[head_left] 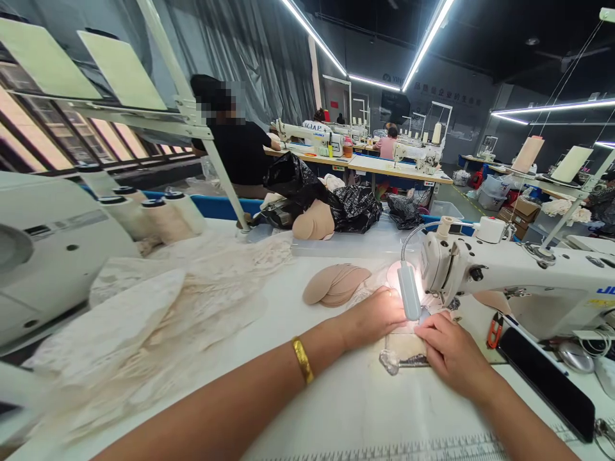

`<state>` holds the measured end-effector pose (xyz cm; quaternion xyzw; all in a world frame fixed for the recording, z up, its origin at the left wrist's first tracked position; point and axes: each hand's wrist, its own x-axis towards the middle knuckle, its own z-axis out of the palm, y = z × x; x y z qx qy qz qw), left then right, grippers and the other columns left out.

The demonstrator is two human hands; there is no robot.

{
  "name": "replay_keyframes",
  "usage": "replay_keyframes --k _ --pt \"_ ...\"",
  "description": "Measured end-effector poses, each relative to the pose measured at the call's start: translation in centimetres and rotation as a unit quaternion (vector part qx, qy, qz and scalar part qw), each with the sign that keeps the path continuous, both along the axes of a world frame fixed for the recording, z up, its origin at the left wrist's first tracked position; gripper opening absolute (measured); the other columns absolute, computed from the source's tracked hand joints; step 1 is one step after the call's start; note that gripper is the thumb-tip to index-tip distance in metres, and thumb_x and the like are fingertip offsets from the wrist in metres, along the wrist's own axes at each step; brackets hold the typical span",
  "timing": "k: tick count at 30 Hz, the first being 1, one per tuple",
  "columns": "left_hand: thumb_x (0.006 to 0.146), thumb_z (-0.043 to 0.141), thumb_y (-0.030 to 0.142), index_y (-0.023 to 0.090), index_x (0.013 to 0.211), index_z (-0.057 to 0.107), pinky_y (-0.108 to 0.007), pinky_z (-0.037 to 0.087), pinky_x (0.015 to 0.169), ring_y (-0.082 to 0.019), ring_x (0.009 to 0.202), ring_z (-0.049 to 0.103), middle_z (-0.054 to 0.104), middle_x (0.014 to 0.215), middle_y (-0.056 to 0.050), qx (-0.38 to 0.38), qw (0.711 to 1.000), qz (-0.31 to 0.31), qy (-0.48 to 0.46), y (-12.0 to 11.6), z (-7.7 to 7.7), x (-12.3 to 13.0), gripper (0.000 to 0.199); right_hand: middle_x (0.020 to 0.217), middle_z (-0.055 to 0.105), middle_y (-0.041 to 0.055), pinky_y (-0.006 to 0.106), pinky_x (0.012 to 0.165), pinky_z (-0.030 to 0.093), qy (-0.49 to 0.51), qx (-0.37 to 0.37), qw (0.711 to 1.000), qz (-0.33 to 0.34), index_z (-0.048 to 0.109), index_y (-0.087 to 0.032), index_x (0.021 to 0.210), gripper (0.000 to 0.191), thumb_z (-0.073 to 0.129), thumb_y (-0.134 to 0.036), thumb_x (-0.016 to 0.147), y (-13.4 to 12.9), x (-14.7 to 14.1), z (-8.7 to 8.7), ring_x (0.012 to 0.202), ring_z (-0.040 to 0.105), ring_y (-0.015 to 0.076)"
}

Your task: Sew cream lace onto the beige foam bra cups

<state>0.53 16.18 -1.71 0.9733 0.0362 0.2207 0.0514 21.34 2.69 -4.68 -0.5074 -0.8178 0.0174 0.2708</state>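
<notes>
My left hand (375,317) lies beside the needle area of a white sewing machine (519,269), its fingers bent together on a pale lace piece (365,293). Just right of it, my right hand (451,352) has its thumb and fingers drawn together near the needle plate; what they pinch is too small to make out. A small grey lamp (408,293) shines over both hands and hides part of the work. Beyond my left hand, several beige oval pads (336,285) lie fanned in a stack. A pink rounded piece (394,274) shows behind the lamp.
Cream lace fabric (158,314) spreads over the left of the table. Thread cones (173,214) stand behind it. Orange thread snips (494,330) and a phone (548,384) lie at right, a ruler (432,448) in front. Black plastic bags (355,208) and a seated person (235,147) are beyond.
</notes>
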Motion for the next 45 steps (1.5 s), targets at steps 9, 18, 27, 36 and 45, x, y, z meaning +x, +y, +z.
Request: replay_keyframes --k 9,18,27,36,45 --pt "0.093 0.056 0.016 0.018 0.076 0.06 -0.037 0.039 0.078 -0.023 0.083 0.056 0.067 0.086 -0.007 -0.082 0.995 0.056 0.004 0.8 -1.2 0.7 0.017 0.105 0.068 0.0086 0.041 0.082 0.051 0.021 0.0 1.0 0.005 0.066 -0.025 0.12 0.035 0.047 -0.007 0.097 0.2 0.8 -1.2 0.093 0.062 0.0261" --pt "0.096 0.064 0.037 0.023 0.095 0.075 -0.033 0.049 0.076 -0.022 0.078 0.063 0.071 0.082 -0.005 -0.252 0.962 0.073 -0.068 -7.0 -0.1 -4.2 0.017 0.075 0.064 -0.0028 0.031 0.065 0.048 0.441 -0.213 0.868 -0.08 0.057 -0.026 0.127 0.048 0.068 -0.056 0.092 -0.8 -3.8 0.9 0.069 0.06 0.0204" --pt "0.072 0.093 0.038 0.015 0.097 0.075 -0.035 0.055 0.096 -0.027 0.103 0.071 0.077 0.106 -0.012 -0.798 0.441 0.118 -0.395 -14.6 -0.6 -3.6 0.038 0.081 0.059 -0.0028 0.029 0.073 0.049 0.562 -0.17 0.806 -0.08 0.066 -0.03 0.127 0.047 0.076 -0.056 0.089 -6.8 -9.8 -1.5 0.074 0.056 0.0177" --pt "0.071 0.096 0.038 0.021 0.123 0.076 -0.035 0.054 0.091 -0.029 0.105 0.072 0.079 0.111 -0.011 -0.811 0.489 0.043 -0.318 -15.7 0.6 -3.6 0.059 0.124 0.074 0.0084 0.048 0.098 0.054 0.688 -0.257 0.673 -0.09 0.06 -0.033 0.145 0.074 0.073 -0.072 0.084 -7.0 -8.6 1.6 0.111 0.07 0.0317" --pt "0.073 0.092 0.047 0.015 0.099 0.084 -0.037 0.053 0.096 -0.031 0.112 0.068 0.08 0.109 -0.013 -0.766 0.466 0.131 -0.423 -14.6 0.8 -2.4 0.042 0.103 0.08 0.0085 0.041 0.083 0.059 0.703 -0.191 0.676 -0.116 0.047 -0.027 0.152 0.099 0.095 -0.053 0.069 -7.0 -9.2 -0.5 0.092 0.075 0.0288"
